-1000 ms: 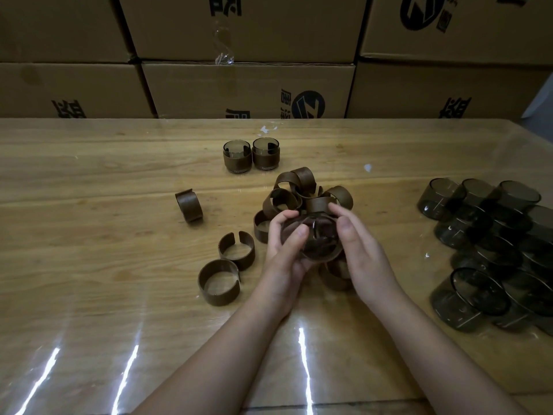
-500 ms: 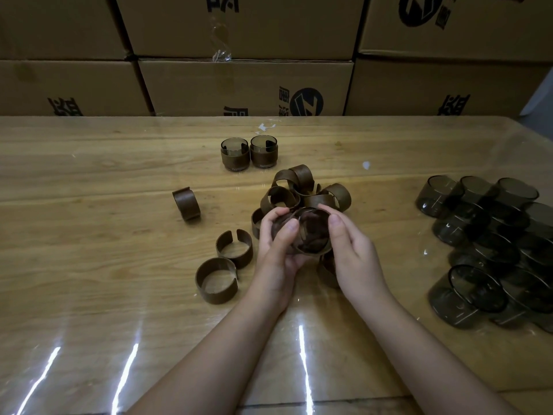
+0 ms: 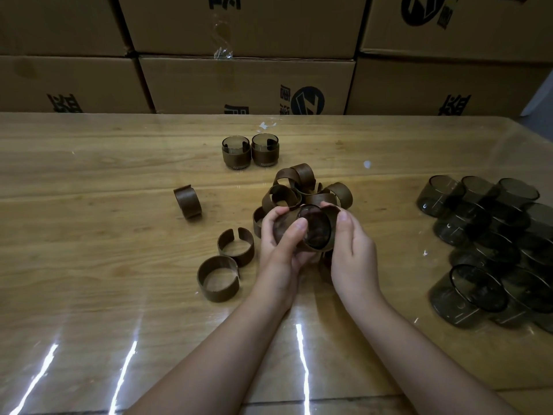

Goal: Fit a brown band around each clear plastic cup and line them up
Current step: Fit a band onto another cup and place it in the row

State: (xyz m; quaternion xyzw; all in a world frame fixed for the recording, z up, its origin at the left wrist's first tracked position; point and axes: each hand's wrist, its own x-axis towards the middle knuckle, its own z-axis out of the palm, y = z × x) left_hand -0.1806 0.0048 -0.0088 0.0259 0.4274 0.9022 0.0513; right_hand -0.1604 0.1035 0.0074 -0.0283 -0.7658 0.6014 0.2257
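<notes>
Cup (image 3: 315, 232), probably light and slick, clasped by its wall in curled fingers of left hand (image 3: 281, 244); right hand (image 3: 354, 250) pinches springy band (image 3: 331, 209).

You've got two banded cups (image 3: 235, 154) far, three loose bands (image 3: 217, 278) left. Band pile (image 3: 302, 190), bare cups (image 3: 478, 223): uncountable.

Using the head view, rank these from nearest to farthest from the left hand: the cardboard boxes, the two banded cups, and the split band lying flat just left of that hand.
1. split band: flat on the table, just left of the left hand.
2. two banded cups: upright side by side, farther back on the table.
3. cardboard boxes: stacked beyond the table's far edge.
</notes>
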